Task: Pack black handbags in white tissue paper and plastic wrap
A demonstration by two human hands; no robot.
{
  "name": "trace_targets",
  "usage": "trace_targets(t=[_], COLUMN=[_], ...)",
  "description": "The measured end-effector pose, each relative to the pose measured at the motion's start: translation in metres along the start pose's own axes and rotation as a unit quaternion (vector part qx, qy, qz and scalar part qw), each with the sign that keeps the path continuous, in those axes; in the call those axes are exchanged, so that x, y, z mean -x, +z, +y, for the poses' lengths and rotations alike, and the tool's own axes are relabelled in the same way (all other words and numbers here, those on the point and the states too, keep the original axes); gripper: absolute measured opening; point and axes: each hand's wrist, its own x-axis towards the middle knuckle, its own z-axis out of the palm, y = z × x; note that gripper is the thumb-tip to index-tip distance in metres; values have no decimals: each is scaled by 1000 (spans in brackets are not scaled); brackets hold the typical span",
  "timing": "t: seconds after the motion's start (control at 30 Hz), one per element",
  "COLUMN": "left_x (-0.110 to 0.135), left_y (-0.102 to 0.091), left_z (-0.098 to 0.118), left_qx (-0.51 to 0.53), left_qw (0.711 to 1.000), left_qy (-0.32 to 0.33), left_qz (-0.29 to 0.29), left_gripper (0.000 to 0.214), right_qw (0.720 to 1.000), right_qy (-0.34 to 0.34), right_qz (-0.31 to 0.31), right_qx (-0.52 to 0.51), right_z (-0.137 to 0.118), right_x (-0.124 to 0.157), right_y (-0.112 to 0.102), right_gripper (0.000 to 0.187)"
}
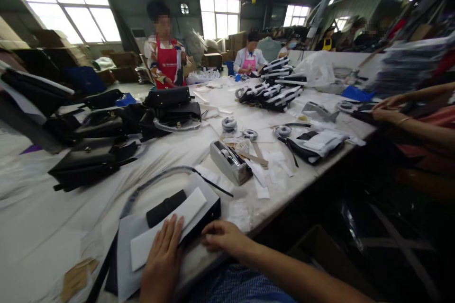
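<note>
My left hand (162, 256) lies flat with fingers stretched out on a white strip of paper (167, 228) that covers a black bag wrapped in grey sheet (199, 208) at the table's near edge. My right hand (223, 237) is curled at the bag's right end, fingertips pressed against its side near the table edge. A small black piece (166, 207) lies on the bag above the strip. A clear-wrapped strap (156, 184) arcs behind the bag.
A grey tape dispenser (230, 162) and tape rolls (229, 124) sit mid-table among paper scraps. Black handbags (90, 161) pile up at left. Black-and-white items (273, 90) stack farther back. Another person's hands (389, 106) rest at right; two aproned people stand at the far end.
</note>
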Motion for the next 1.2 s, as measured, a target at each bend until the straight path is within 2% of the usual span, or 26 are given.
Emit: trace_targets(t=[0.07,0.2,0.27,0.43,0.57,0.73,0.83,0.93,1.03,1.13,1.2], left_x=[1,2,3,4,1,-4,-6,-5,1,0,-5], left_y=[2,7,10,10,3,-7,-8,-5,-7,-11,-14], left_z=[0,2,3,5,12,21,21,20,22,24,24], left_qx=[-8,-22,-26,-44,-68,-69,-60,-32,19,88,141], left_qw=[1000,1000,999,998,997,995,995,995,995,991,984], left_qy=[-1,-7,-12,-25,-47,-66,-77,-83,-90,-97,-101], left_qz=[2,15,22,24,9,-17,-30,-38,-30,-28,-32], left_gripper=[58,58,58,60,62,64,63,64,66,66,65], right_qw=[997,974,966,936,908,835,821,829,850,869,870], right_qy=[-1,-112,-158,-256,-279,-317,-337,-348,-294,-203,-136], right_qz=[-39,-87,-79,3,9,-68,-67,11,105,207,288], right_qx=[60,178,188,240,312,444,456,437,423,401,377], right_z=[-10,-47,-70,-122,-135,-114,-101,-90,-64,-18,22], right_x=[3,10,10,-2,-20,-35,-34,-18,21,67,98], right_y=[-9,-30,-40,-56,-49,-28,-30,-47,-69,-91,-112], right_gripper=[43,32,34,35,30,25,26,30,34,43,44])
